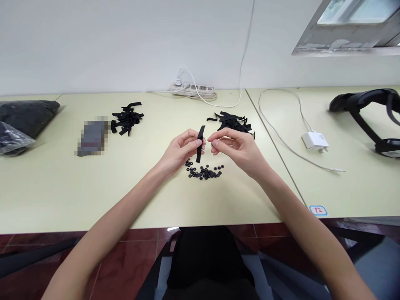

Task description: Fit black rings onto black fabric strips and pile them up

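Observation:
My left hand (183,149) pinches a short black fabric strip (200,146), which stands nearly upright between thumb and fingers. Just to its right, a small gap away, my right hand (233,146) has its thumb and index finger brought together; a tiny dark thing seems to be at the fingertips, too small to name. Below both hands lies a loose scatter of small black round pieces (204,173), some with a hole in the middle. Behind my right hand a pile of black strips (233,121) is partly covered by it.
Another pile of black strips (127,118) lies at the left, beside a pixelated grey item (92,137). A dark plastic bag (28,121) sits far left. Along the wall is a power strip (193,89). A white charger (315,141) with cable and a black headset (359,121) occupy the right.

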Demonstrator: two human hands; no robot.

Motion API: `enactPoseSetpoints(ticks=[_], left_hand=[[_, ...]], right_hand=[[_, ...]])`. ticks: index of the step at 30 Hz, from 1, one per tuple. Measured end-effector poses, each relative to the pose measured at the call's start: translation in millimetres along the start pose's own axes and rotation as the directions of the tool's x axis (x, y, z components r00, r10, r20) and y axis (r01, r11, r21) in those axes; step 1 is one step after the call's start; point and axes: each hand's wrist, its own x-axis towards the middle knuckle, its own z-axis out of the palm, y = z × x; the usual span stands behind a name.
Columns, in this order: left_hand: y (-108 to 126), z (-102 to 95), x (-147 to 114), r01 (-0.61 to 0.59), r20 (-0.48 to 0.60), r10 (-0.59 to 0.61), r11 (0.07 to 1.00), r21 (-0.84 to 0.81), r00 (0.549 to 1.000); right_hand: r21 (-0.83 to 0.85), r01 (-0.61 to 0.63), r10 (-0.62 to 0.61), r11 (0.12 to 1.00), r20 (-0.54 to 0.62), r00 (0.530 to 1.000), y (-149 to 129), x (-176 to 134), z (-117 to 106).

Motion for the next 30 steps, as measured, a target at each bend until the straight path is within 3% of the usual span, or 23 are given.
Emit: enactPoseSetpoints(ticks=[6,10,14,22,30], left_hand=[[-4,-5.9,0,-0.029,-0.034,0.031,0.997,0.067,0.999],[-3,-5.0,-1,-0.088,-0.029,0.096,0.974,0.207,0.995],[-1,-2.3,-2,-0.128,-0.074,0.157,0.944,0.304,0.985],[2,-3.6,-3,-0.109,-0.125,0.159,0.936,0.336,0.979],[1,1.3,-6,-0.171,-0.112,0.235,0.896,0.409,0.965]], right_hand=[[0.103,-0.128,0.123,0.986,0.058,0.991,10,4,-3],[0.106,-0.158,0.15,0.982,0.082,0.985,17,5,-4],[0.079,-0.155,0.149,0.985,0.079,0.986,19,6,-4],[0.032,-0.151,0.148,0.988,0.084,0.985,18,7,-1],[-0.105,-0.03,0.025,0.994,-0.051,0.998,18,3,7]])
